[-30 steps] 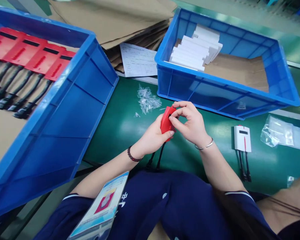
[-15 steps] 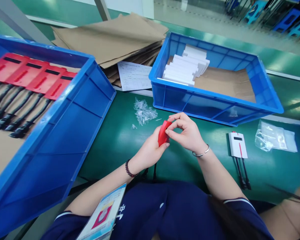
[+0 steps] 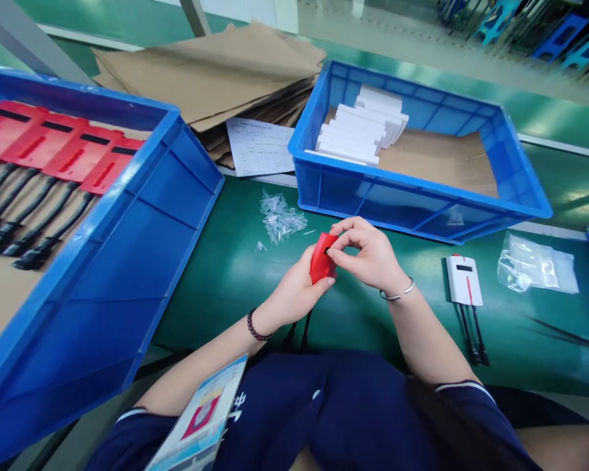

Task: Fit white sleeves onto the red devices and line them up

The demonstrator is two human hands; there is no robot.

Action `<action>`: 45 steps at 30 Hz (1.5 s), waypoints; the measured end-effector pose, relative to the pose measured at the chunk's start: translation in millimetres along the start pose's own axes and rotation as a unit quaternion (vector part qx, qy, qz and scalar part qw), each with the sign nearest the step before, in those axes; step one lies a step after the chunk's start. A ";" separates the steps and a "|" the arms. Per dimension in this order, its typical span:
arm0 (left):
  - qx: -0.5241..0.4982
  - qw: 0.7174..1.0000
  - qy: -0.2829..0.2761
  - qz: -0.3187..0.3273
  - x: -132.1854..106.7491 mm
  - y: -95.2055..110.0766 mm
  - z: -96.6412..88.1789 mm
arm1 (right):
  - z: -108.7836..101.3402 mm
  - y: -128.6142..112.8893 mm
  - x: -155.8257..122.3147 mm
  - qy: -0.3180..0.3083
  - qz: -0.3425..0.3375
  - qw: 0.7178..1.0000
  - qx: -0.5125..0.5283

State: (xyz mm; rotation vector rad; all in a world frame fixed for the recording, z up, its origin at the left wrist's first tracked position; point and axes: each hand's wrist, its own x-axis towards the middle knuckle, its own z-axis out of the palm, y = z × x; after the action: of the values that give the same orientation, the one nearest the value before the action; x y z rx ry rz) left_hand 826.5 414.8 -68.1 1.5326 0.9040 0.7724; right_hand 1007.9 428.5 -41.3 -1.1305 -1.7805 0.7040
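My left hand [image 3: 294, 288] is wrapped round a red plastic device case [image 3: 322, 258], held tilted above the green table. Two black cables [image 3: 305, 330] hang below that hand. My right hand [image 3: 366, 252] is closed in a pinch against the upper face of the case, by a small dark opening; whatever its fingertips hold is too small to make out. Just beyond the hands lies a loose pile of small clear plastic pieces [image 3: 281, 219]. Off to the right rests a white device with a red stripe [image 3: 464, 281] and black cables.
At left a blue crate [image 3: 177, 216] holds several red devices [image 3: 59, 140] with black cables. A second blue crate [image 3: 422, 209] at the back contains white cases [image 3: 358, 127]. Brown cardboard sheets [image 3: 216, 72], a printed paper [image 3: 260, 147] and clear bags [image 3: 537, 261] lie around.
The red case has turned slightly, so more of its face with the dark opening shows. My right fingers stay against it. At the far right, another person's arm has moved lower.
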 end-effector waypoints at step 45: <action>-0.072 0.985 0.114 0.105 26.7 27.4 -13.6 | 34.7 9.1 -35.1 -0.155 0.140 0.936 0.282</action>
State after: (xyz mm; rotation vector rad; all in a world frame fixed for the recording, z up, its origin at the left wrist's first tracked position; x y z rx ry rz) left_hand 831.4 442.9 -39.2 1.4445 0.8394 1.1611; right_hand 987.2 400.4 -77.5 -0.9105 -1.5154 1.5266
